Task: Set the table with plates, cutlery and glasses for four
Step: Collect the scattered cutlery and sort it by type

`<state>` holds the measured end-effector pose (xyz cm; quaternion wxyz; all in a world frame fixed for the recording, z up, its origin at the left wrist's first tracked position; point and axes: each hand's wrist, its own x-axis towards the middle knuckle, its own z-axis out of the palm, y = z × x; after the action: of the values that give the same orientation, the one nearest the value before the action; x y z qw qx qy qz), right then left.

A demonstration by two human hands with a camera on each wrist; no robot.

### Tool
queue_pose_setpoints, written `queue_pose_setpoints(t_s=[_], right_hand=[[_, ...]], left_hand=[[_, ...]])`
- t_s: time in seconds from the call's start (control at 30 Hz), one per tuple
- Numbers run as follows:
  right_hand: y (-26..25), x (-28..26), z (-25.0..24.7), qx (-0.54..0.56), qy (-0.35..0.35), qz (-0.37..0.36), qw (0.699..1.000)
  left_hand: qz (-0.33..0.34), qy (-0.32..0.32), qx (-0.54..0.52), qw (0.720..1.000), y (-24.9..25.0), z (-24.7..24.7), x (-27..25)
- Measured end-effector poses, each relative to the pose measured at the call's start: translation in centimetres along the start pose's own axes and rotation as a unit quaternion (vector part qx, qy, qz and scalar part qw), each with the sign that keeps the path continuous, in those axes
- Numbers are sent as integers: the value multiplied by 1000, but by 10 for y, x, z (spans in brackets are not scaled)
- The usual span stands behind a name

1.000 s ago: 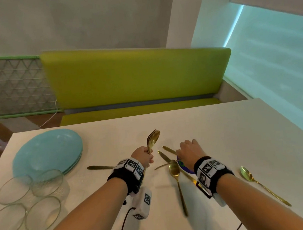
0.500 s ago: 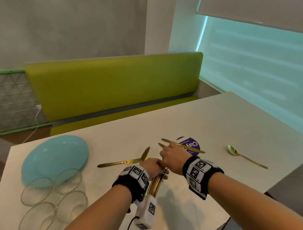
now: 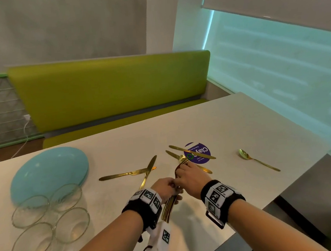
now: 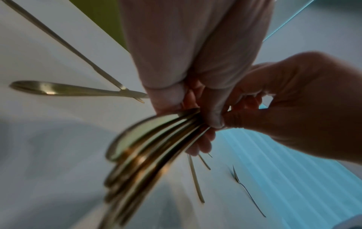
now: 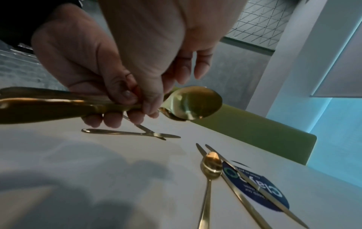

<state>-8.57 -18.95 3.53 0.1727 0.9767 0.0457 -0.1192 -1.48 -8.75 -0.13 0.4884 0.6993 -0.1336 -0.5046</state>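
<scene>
My left hand (image 3: 169, 188) grips a bundle of gold cutlery (image 3: 168, 207) low over the white table (image 3: 240, 122), handles slanting back toward me. In the left wrist view the handles (image 4: 149, 155) fan out below the fist. My right hand (image 3: 182, 177) meets it from the right, and in the right wrist view thumb and forefinger pinch the neck of a gold spoon (image 5: 192, 103) at the bundle's head end. Stacked teal plates (image 3: 48, 171) and several glasses (image 3: 49, 221) stand at the left.
Two crossed gold knives (image 3: 132, 172) lie left of my hands. Two more knives (image 3: 192, 152) cross a purple sticker (image 3: 200, 152), with a spoon (image 5: 210, 167) beside them. A lone spoon (image 3: 257, 160) lies right, near the table edge. A green bench (image 3: 113, 89) runs behind.
The left hand has tipped the bundle from upright to handles-toward-me and lowered it. The right hand has left the cutlery on the table and come across to pinch the bundle.
</scene>
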Motion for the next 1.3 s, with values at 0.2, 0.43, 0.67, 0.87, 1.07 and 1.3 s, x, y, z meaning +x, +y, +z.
queue_pose_setpoints(t_s=[0.2, 0.43, 0.67, 0.87, 1.07, 1.3], right_hand=[[14, 7, 26, 112, 63, 79, 989], [54, 12, 77, 211, -42, 190, 958], [65, 37, 99, 327, -143, 317, 879], [63, 53, 103, 345, -174, 353, 852], [70, 56, 100, 399, -179, 358, 825], [96, 37, 79, 696, -40, 268, 665]], left_hand=[[-33, 40, -3, 999, 4, 1, 20], [-64, 96, -56, 992, 13, -5, 48], [-100, 108, -116, 982, 19, -8, 60], [-93, 116, -135, 980, 17, -5, 67], [-70, 135, -153, 976, 21, -2, 73], [-41, 150, -162, 975, 34, 10, 83]])
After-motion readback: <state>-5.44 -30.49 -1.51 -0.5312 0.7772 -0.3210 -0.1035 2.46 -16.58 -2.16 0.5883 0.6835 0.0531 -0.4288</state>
